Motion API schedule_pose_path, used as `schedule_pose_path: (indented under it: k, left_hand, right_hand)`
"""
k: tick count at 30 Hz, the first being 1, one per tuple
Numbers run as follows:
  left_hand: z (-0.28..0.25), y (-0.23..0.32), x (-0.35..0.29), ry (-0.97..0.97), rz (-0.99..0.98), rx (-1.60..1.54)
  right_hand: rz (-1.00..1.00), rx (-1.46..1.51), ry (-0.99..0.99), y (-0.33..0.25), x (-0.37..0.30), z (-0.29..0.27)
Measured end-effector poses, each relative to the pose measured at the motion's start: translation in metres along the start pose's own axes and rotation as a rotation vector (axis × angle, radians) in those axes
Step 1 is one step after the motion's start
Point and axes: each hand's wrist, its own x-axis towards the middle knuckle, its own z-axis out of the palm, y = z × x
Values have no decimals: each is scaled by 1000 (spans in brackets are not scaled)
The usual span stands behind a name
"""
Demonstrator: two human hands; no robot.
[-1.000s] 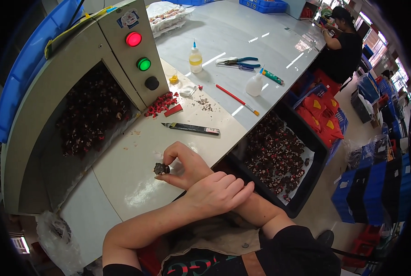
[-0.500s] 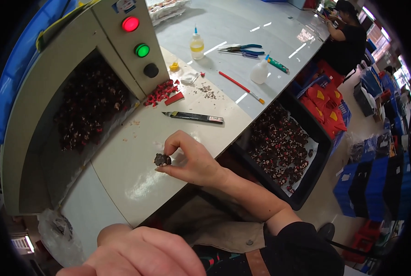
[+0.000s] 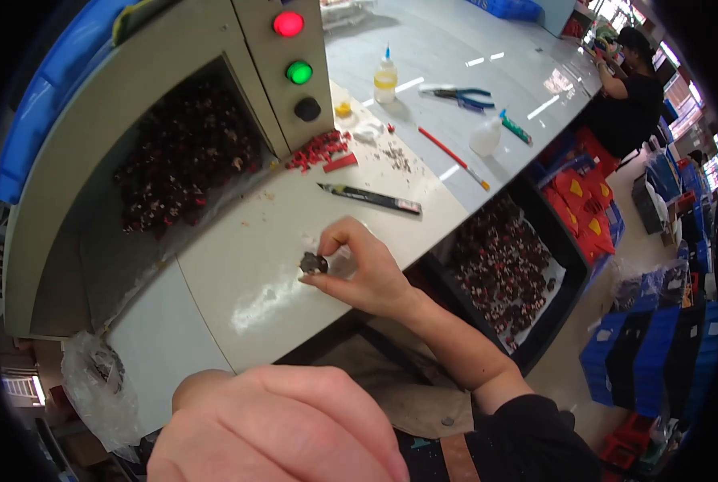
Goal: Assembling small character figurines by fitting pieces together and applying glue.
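Note:
My right hand [image 3: 367, 269] is just above the pale worktop [image 3: 238, 249], its thumb and forefinger pinching a small dark lumpy piece [image 3: 315, 263]. Close to the camera, at the lower edge, my left hand [image 3: 286, 430] looms large. Its fingers are curled and pressed together, and whatever they hold is hidden. Beyond the right hand a black-handled craft knife [image 3: 371, 198] lies on the worktop. Red scraps [image 3: 319, 150] and a small red strip [image 3: 340, 163] lie past the knife, near the machine.
At left, a beige machine housing [image 3: 282, 104] with lit red and green lamps holds a heap of dark pieces [image 3: 186, 161]. A black tray [image 3: 564, 321] of similar pieces stands at right. Squeeze bottles [image 3: 385, 84], pliers [image 3: 463, 96] and a red brush [image 3: 447, 153] lie farther back. A co-worker [image 3: 628, 100] sits beyond.
The whole view has shifted, so the bench and machine appear farther right and higher. My left hand sits higher and farther right in the picture. My right hand keeps its pinch on the dark piece.

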Motion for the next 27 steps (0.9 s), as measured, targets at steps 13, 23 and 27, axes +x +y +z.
schedule_pose_path:
  k: [13, 23, 27]
  left_hand:
    - [3, -17, 3, -574, -292, 447]
    - [4, -54, -18, -736, -464, 696]
    - [5, -96, -33, -477, -325, 746]
  right_hand:
    - [-31, 126, 43, -3, -8, -12]
    - [-123, 158, 79, 3, -5, -13]
    - [-114, 159, 61, 11, -6, -7]
